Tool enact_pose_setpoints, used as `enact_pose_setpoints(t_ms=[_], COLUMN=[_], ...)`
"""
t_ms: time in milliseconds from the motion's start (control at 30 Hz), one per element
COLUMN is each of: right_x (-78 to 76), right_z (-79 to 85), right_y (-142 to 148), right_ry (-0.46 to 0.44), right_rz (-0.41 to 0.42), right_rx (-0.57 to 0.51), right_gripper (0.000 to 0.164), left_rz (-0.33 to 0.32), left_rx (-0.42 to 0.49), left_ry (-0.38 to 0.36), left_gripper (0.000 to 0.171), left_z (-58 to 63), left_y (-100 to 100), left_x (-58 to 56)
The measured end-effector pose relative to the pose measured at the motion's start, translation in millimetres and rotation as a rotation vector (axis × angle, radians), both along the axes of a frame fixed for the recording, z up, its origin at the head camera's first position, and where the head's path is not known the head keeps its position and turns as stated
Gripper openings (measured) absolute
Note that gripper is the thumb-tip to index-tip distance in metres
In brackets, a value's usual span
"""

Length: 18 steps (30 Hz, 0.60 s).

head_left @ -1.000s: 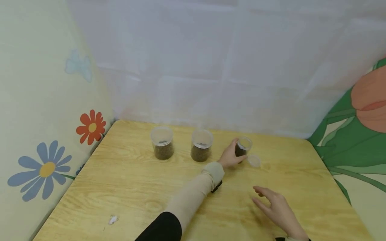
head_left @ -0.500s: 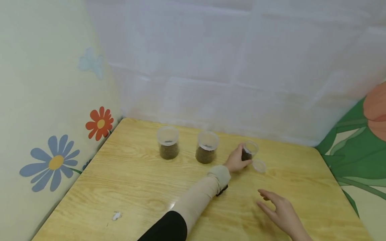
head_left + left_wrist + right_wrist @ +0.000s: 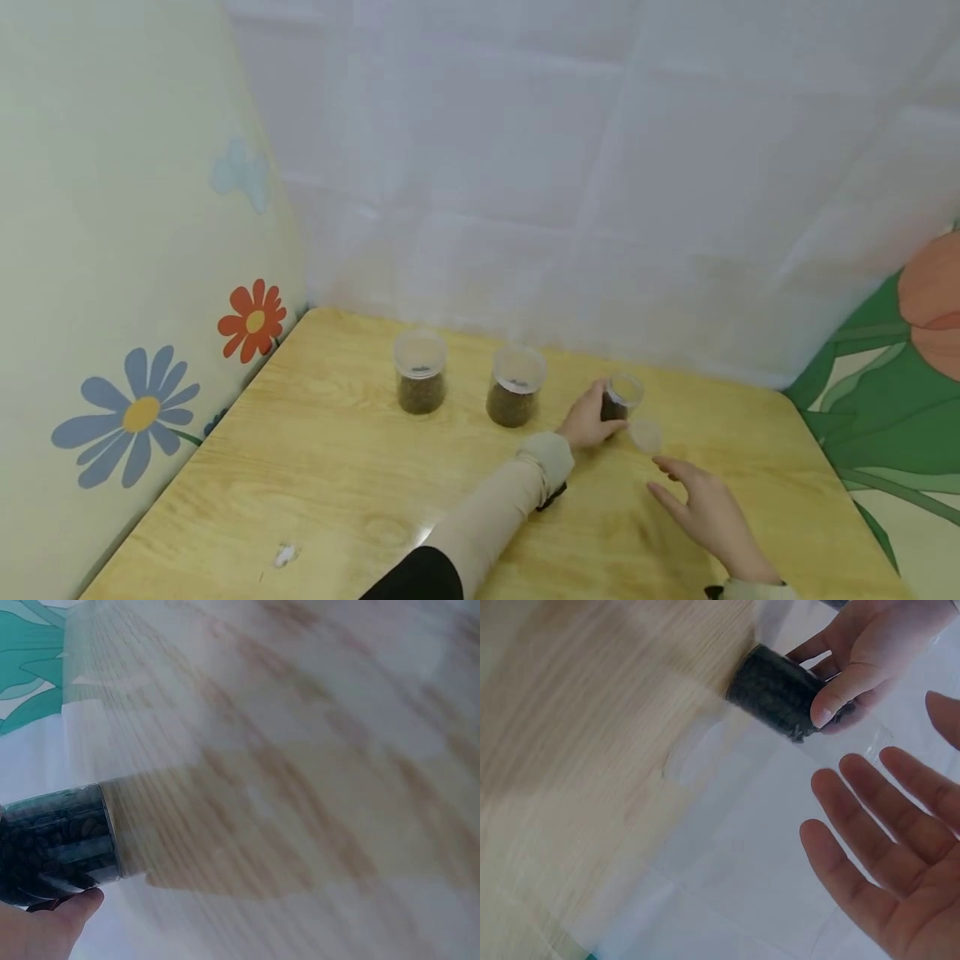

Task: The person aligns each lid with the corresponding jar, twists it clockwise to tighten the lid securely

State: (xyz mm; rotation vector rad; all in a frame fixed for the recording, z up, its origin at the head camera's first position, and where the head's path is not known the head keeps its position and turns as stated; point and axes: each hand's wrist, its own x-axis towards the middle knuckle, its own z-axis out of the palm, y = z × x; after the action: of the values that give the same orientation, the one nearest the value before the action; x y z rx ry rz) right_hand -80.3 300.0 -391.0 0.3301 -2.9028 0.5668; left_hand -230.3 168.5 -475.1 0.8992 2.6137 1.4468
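My left hand point(image 3: 588, 418) grips a small clear lidless jar point(image 3: 615, 410) holding dark pieces, thumb on the near side. In the left wrist view the same jar point(image 3: 64, 844) shows its dark lumpy contents, the thumb pressed at its side. A round translucent lid point(image 3: 647, 435) lies flat on the table just right of the jar. My right hand point(image 3: 708, 508) hovers on the near side of the lid, holding nothing. Its fingers point(image 3: 855, 817) are spread and relaxed in the right wrist view.
Two larger clear jars, one at the left point(image 3: 421, 392) and one in the middle point(image 3: 514, 404), stand upright, part filled with brown grainy stuff. A white patch point(image 3: 285, 555) marks the wooden table point(image 3: 337, 475). A white sheet point(image 3: 465, 150) hangs behind, with painted walls at both sides.
My right hand has moved forward, closer to the lid. The left hand keeps its grip on the small jar. The head view has shifted a little.
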Motion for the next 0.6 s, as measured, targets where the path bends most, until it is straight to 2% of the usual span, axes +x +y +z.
enact_pose_setpoints(t_ms=[133, 233, 367, 600], right_x=[-12.5, -22.2, -35.6, -57.6], right_z=[0.4, -1.6, -7.5, -20.7], right_y=[6, 10, 15, 22], right_ry=[-0.071, -0.109, -0.129, -0.131], right_rz=[-0.019, -0.013, -0.014, -0.028], right_rx=[0.004, -0.002, 0.021, 0.069], right_gripper=[0.035, 0.036, 0.039, 0.043], left_rz=[-0.004, -0.004, -0.003, -0.003], left_rx=[0.015, 0.016, 0.016, 0.002], left_ry=[0.014, -0.002, -0.023, -0.002], left_gripper=[0.066, 0.065, 0.063, 0.064], left_z=[-4.0, -5.4, -5.1, -5.3], left_y=[0, -1, -1, -1], left_x=[2.0, 2.9, 3.8, 2.0])
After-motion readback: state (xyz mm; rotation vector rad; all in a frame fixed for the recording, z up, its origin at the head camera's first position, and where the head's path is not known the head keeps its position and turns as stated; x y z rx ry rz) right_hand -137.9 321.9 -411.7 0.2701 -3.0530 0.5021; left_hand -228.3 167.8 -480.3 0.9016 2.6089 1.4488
